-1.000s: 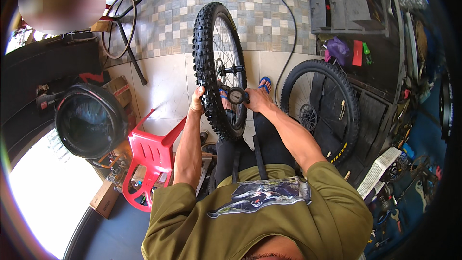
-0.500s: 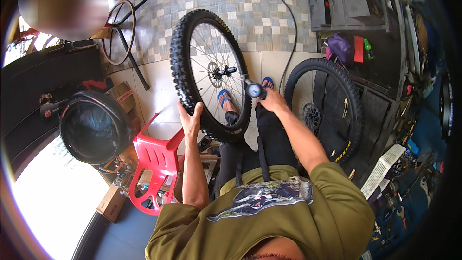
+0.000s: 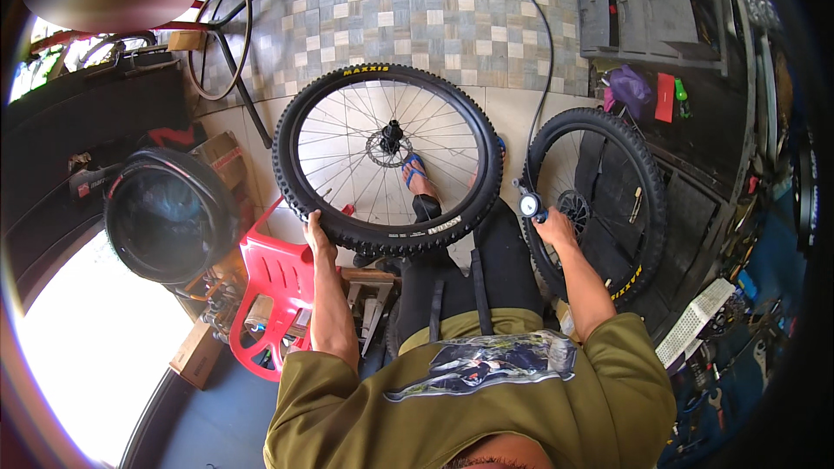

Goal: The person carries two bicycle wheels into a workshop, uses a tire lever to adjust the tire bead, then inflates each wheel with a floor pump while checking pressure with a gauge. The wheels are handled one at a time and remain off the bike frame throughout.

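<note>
A bicycle wheel with a knobbly black tyre (image 3: 285,148) is tilted in front of my legs, its spokes, hub and disc rotor facing up at me. My left hand (image 3: 320,236) grips the tyre at its near left edge, thumb on top; the fingers underneath are partly hidden. Off the wheel's right side, my right hand (image 3: 556,227) is closed around the handle of a tyre inflator with a round gauge (image 3: 529,205). The inflator is apart from the held wheel and overlaps a second wheel in view. A black air hose (image 3: 549,69) runs away from it across the floor.
That second wheel (image 3: 653,182) leans against the dark cabinet on the right. A red plastic chair (image 3: 276,259) stands left of my forearm, beside a black tyre (image 3: 118,226). Tools and a white basket (image 3: 695,323) lie at right. Another person is at the far left.
The held wheel has turned from a steep, edge-on stance to a flatter tilt, its face toward me. My right hand has carried the inflator right and nearer, away from the wheel.
</note>
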The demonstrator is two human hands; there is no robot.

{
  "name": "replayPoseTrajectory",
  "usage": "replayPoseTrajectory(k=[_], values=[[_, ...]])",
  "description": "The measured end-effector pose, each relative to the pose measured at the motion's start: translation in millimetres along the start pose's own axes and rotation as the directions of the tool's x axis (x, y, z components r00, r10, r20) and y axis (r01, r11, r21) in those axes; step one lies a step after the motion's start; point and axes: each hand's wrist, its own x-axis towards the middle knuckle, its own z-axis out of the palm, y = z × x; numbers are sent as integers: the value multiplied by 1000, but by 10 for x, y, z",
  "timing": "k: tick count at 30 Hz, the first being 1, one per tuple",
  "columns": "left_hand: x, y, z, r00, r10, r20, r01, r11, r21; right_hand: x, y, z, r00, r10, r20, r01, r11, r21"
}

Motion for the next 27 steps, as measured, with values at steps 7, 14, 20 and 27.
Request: replayPoseTrajectory(k=[7,14,20,27], values=[[28,-550,-102,968,-216,-129,200,972,-126,-73,-84,102,998,-18,-63,22,998,60],[32,-724,-139,949,-309,-60,289,930,-228,-150,-243,155,972,-118,-202,148,980,137],[132,-788,-235,951,-299,-82,271,931,-244,-108,-374,160,912,-236,-334,318,923,217],[126,-728,-219,941,-335,-51,314,919,-241,60,-651,222,823,-398,-406,525,806,274]])
